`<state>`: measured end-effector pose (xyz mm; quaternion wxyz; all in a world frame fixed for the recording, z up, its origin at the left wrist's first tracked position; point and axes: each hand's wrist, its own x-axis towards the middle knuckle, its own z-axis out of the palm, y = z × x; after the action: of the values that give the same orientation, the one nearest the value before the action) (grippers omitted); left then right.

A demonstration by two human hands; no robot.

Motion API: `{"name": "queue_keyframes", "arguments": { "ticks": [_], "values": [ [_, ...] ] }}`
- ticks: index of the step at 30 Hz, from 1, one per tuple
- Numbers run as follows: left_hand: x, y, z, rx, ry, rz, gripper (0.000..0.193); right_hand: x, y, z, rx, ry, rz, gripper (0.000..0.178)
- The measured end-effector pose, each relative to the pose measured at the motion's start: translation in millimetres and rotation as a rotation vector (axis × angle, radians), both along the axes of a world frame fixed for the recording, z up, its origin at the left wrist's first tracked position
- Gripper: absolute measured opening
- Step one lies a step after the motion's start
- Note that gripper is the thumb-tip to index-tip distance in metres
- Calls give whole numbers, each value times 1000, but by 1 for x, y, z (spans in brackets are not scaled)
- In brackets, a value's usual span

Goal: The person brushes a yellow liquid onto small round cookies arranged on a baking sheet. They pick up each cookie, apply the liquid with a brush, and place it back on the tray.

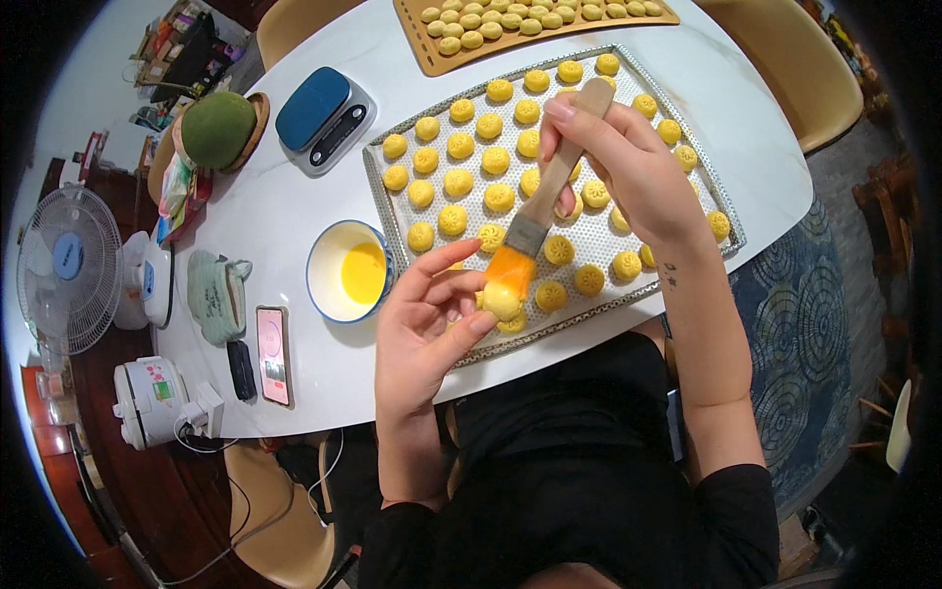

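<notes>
My left hand (432, 319) pinches a small round yellow pastry (503, 300) between thumb and fingers, over the near edge of the baking tray (412, 211). In my right hand (628, 162) is a pastry brush (528, 234) with a wooden handle and orange-tinted bristles. Its bristles touch the top of the held pastry, which looks glossy there. Rows of similar stamped yellow pastries (457, 183) lie on the perforated metal tray beneath both hands. Left of the tray stands a white, blue-rimmed bowl (322, 277) with yellow liquid, likely egg wash (363, 275), in it.
A tan tray (432, 56) of small yellow balls lies at the far side. Leftward on the table are a kitchen scale (324, 118), a green domed object (217, 132), a phone (274, 353), a pouch (218, 294) and a rice cooker (150, 401). A white fan (69, 257) stands beyond.
</notes>
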<state>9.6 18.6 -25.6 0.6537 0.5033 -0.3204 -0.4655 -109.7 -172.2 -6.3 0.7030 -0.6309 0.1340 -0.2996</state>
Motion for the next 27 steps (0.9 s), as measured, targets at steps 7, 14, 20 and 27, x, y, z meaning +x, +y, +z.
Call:
{"name": "queue_keyframes", "arguments": {
  "ticks": [7,14,20,27],
  "values": [
    [-5,-5,-25,-71,404,-20,58,-4,15,-15,312,-73,-84,31],
    [-10,-11,-39,-209,688,-50,38,-17,16,-23,330,-294,-179,32],
    [-20,-15,-42,-241,894,-101,35,-19,21,-29,150,-222,-329,31],
    [-32,-24,-36,-291,960,-245,33,-18,33,-33,225,-373,-246,30]
  ]
}}
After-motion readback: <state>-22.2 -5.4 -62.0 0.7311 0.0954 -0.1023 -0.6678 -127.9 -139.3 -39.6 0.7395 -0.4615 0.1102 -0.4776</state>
